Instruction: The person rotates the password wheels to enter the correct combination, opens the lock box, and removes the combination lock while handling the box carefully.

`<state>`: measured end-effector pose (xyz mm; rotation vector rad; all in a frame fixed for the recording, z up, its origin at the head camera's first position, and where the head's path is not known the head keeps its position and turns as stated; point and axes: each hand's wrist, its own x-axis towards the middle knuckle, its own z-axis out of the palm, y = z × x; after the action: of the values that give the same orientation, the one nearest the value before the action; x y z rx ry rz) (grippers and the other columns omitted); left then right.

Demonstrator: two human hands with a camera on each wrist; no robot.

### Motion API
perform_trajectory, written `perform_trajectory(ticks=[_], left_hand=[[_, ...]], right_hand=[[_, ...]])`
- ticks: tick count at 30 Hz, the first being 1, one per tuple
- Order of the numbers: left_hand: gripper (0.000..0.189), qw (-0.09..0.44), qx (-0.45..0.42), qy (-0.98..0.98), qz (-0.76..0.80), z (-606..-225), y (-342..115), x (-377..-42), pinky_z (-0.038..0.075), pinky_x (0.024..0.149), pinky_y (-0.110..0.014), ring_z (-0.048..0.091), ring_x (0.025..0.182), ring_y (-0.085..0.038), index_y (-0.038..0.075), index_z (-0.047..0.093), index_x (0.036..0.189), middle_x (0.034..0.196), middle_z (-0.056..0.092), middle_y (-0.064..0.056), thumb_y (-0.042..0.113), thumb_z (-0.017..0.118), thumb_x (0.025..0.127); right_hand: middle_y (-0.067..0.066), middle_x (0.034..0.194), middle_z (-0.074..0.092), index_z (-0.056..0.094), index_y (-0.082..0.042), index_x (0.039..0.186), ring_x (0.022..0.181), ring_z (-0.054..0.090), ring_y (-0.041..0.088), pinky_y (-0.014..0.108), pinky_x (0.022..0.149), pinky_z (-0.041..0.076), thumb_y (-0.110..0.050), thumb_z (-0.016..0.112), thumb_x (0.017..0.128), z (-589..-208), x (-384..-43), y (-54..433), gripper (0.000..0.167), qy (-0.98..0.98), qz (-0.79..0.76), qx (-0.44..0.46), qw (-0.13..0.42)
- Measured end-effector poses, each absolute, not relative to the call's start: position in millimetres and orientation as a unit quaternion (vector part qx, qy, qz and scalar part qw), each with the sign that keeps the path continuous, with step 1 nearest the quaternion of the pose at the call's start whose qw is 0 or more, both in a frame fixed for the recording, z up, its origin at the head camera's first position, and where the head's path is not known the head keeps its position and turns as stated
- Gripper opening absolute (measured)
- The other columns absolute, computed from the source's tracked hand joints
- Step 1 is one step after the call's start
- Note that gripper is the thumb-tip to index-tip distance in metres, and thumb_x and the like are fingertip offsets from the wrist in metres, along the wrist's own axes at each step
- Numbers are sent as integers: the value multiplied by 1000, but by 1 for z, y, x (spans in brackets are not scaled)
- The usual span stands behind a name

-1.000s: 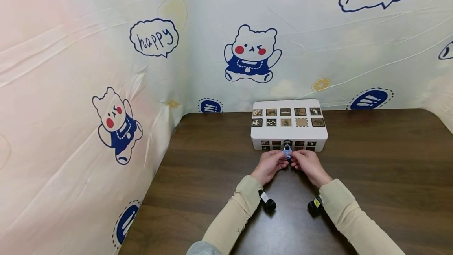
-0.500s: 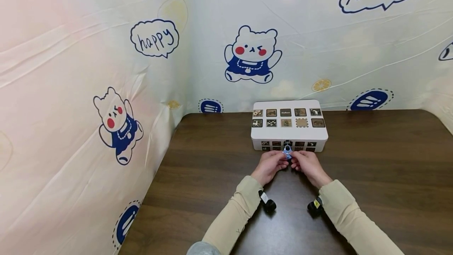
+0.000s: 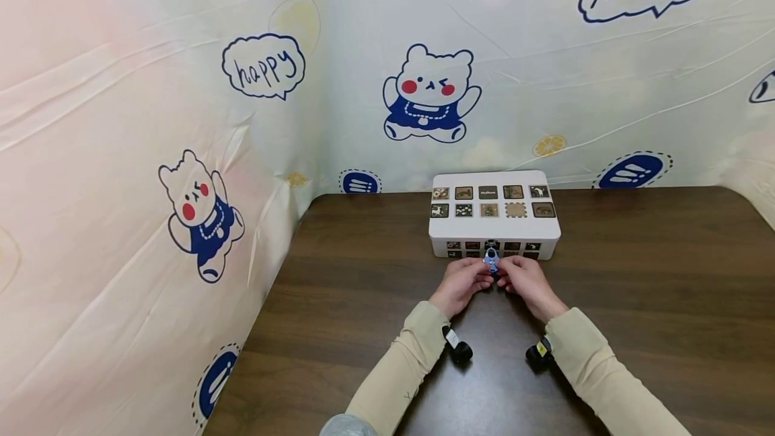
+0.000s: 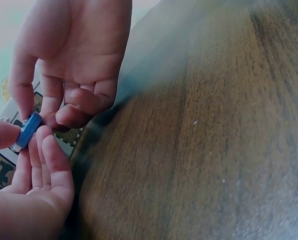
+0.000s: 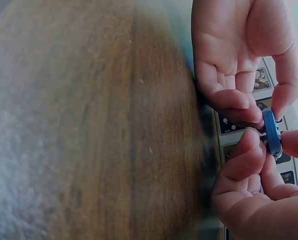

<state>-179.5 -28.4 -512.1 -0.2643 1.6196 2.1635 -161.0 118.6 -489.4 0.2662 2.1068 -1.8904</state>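
A small blue padlock (image 3: 492, 261) is at the front clasp of a white box (image 3: 472, 226) printed with small square pictures. My left hand (image 3: 459, 284) pinches the padlock from the left between thumb and fingers. From the right, my right hand (image 3: 531, 282) pinches it the same way. In the left wrist view the blue body of the padlock (image 4: 29, 131) shows edge-on between both hands' fingertips. The right wrist view shows the padlock (image 5: 271, 132) with thumbs on one face and curled fingers at the other. Fingers partly hide its face and the clasp.
The box stands near the back edge of a dark wooden table (image 3: 363, 268). Behind and to the left hangs a pale curtain (image 3: 339, 99) with cartoon bears. A black wrist camera (image 3: 461, 353) sits under the left sleeve, another black camera (image 3: 537, 353) under the right.
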Motion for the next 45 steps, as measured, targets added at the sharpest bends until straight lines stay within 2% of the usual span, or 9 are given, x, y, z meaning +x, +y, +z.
perform_trajectory(ticks=[16, 25, 36, 45], left_hand=[[13, 212, -100, 582, 779, -513, -29, -180, 52, 60, -18, 60, 62, -8, -1, 64, 101, 77, 64, -2, 3, 57, 89], [15, 204, -86, 588, 778, -517, -27, -180, 51, 59, -17, 59, 61, -7, -3, 64, 102, 75, 63, 0, 3, 57, 89], [14, 210, -92, 583, 779, -517, -28, -181, 51, 60, -18, 60, 62, -8, -2, 65, 100, 77, 64, -2, 2, 56, 89], [14, 208, -88, 585, 779, -515, -28, -180, 51, 60, -18, 60, 62, -8, -2, 64, 101, 76, 63, -1, 2, 56, 90]], right_hand=[[-1, 79, 60, 55, 10, 116, 71, 58, 8, 22, 64, 50, -18, 44, 99, -490, -160, 119, 34, 754, -634, 85, 153], [-2, 76, 60, 57, 10, 110, 69, 59, 7, 22, 62, 49, -16, 46, 99, -490, -159, 118, 30, 749, -644, 72, 136], [-3, 75, 59, 57, 10, 111, 69, 58, 6, 22, 62, 49, -17, 46, 99, -488, -159, 118, 31, 746, -647, 76, 141], [-3, 75, 58, 57, 9, 106, 67, 56, 6, 21, 59, 49, -16, 44, 99, -489, -160, 117, 29, 733, -659, 83, 144]])
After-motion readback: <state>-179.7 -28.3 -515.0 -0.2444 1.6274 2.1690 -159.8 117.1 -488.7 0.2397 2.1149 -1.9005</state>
